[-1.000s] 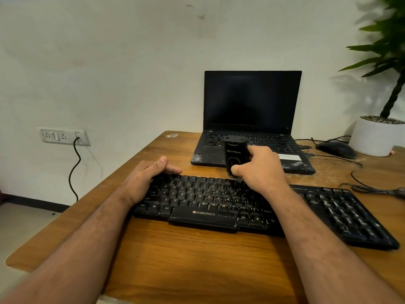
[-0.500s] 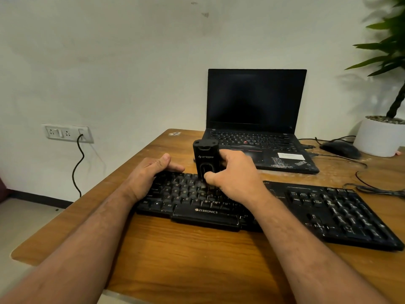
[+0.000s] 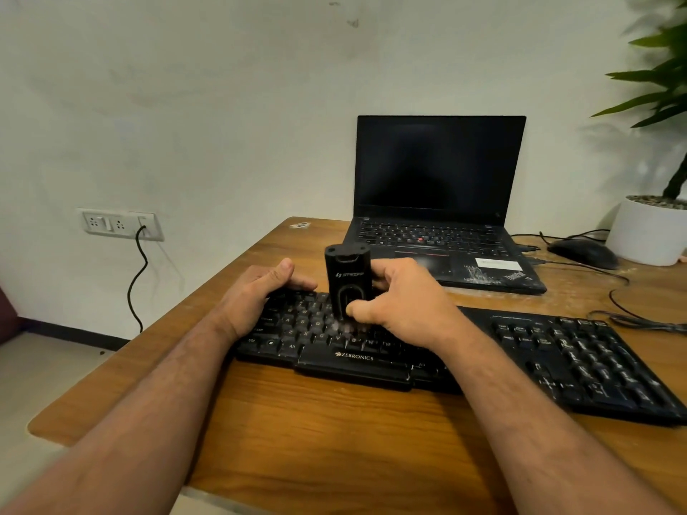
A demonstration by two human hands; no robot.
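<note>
A black Zebronics keyboard [image 3: 557, 351] lies across the wooden desk [image 3: 334, 433]. My right hand [image 3: 405, 306] grips a small black upright device [image 3: 347, 276], thumb on its front, with its lower end down on the keys left of the keyboard's middle. A blurred pale patch shows at that lower end. My left hand [image 3: 256, 295] holds the keyboard's far left corner, its fingers over the back edge and thumb stretched along the top.
An open black laptop [image 3: 438, 202] with a dark screen stands behind the keyboard. At the right are a black mouse [image 3: 583, 252], loose cables [image 3: 624, 314] and a white plant pot [image 3: 650, 232]. A wall socket [image 3: 121, 224] with a plugged cable is at left.
My right hand has slid the black device leftward over the keys, from near the middle toward my left hand. The left hand has stayed on the keyboard's corner.
</note>
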